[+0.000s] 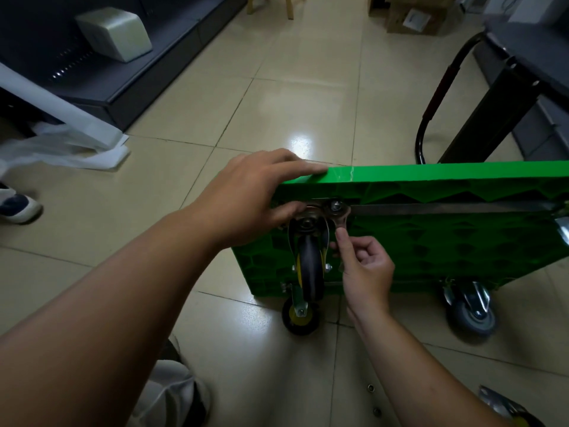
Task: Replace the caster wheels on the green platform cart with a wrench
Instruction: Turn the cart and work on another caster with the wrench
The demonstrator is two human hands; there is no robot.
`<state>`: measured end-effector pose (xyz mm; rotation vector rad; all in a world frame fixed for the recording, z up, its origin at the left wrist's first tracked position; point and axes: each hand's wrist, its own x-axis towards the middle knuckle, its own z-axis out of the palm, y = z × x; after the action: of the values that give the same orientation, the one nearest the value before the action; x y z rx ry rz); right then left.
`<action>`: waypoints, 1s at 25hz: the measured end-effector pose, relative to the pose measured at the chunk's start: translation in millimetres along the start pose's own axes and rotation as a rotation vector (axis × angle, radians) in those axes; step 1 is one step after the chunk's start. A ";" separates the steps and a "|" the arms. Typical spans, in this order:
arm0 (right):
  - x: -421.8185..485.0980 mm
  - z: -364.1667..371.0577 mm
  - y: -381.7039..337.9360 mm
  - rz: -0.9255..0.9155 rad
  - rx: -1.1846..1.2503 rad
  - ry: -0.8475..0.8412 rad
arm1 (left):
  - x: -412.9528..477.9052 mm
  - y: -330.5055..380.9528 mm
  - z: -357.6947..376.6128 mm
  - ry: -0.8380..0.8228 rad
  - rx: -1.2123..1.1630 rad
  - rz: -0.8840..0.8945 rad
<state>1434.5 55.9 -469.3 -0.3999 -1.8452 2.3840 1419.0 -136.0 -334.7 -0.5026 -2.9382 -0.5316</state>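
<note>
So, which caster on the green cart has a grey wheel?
The lower right caster, by the floor, has the grey wheel. The upper left caster and lower left caster of the green cart are black with yellow hubs.

Dim indoor light with dark, vignetted corners. A white glare spot shines on the floor tiles. Edges bend from wide-angle distortion.
</note>
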 end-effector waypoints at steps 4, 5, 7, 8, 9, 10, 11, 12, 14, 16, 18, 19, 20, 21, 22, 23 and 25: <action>2.4 2.7 1.6 0.034 -0.055 -0.028 | -4.7 -1.4 4.8 0.001 0.098 -0.023; 3.3 3.3 2.8 0.039 -0.074 -0.026 | -4.3 0.0 6.5 0.009 0.107 -0.030; 4.0 4.7 1.4 0.027 -0.112 -0.028 | -2.8 0.7 8.1 0.022 0.115 -0.045; 5.0 3.0 -1.2 0.007 -0.142 -0.030 | -2.3 0.3 8.4 0.024 0.118 -0.049; 5.5 -0.6 -7.5 -0.023 -0.189 -0.029 | -1.7 -0.1 8.2 0.022 0.117 -0.049; 8.1 -6.7 -15.8 -0.055 -0.259 -0.028 | -1.1 -0.9 7.8 0.018 0.107 -0.046; 11.1 -13.7 -27.8 -0.102 -0.363 -0.032 | -0.7 -1.3 7.3 0.014 0.095 -0.040; 15.0 -21.4 -42.9 -0.172 -0.516 -0.041 | -0.9 -1.2 6.5 0.013 0.086 -0.035; 21.6 -33.8 -79.8 -0.430 -0.952 -0.051 | -0.5 -1.0 6.2 0.018 0.086 -0.033; 22.7 -31.9 -119.5 -0.801 -1.307 -0.060 | 0.3 0.3 6.0 0.021 0.087 -0.039; 19.8 -16.1 -149.6 -1.118 -1.470 -0.118 | 1.0 0.9 5.9 0.016 0.082 -0.040; 16.7 -6.9 -159.2 -1.221 -1.542 -0.158 | 1.5 0.9 5.5 0.015 0.076 -0.041; 16.1 -1.5 -163.2 -1.292 -1.601 -0.191 | 2.1 0.2 5.3 0.014 0.068 -0.045; 14.2 1.1 -166.3 -1.334 -1.636 -0.210 | 2.0 0.2 4.8 0.013 0.059 -0.050; 12.5 -1.2 -167.2 -1.319 -1.633 -0.222 | 1.5 -0.2 4.6 0.011 0.052 -0.054; 10.7 -7.4 -166.1 -1.234 -1.577 -0.216 | 1.1 -0.3 5.3 0.011 0.050 -0.052; 0.4 -22.9 -159.2 -0.814 -1.210 -0.220 | 0.3 -1.2 6.6 0.018 0.060 -0.047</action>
<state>1427.4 118.8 -321.5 0.5006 -2.6194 0.6729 1418.0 -134.7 -341.2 -0.4214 -2.9452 -0.4489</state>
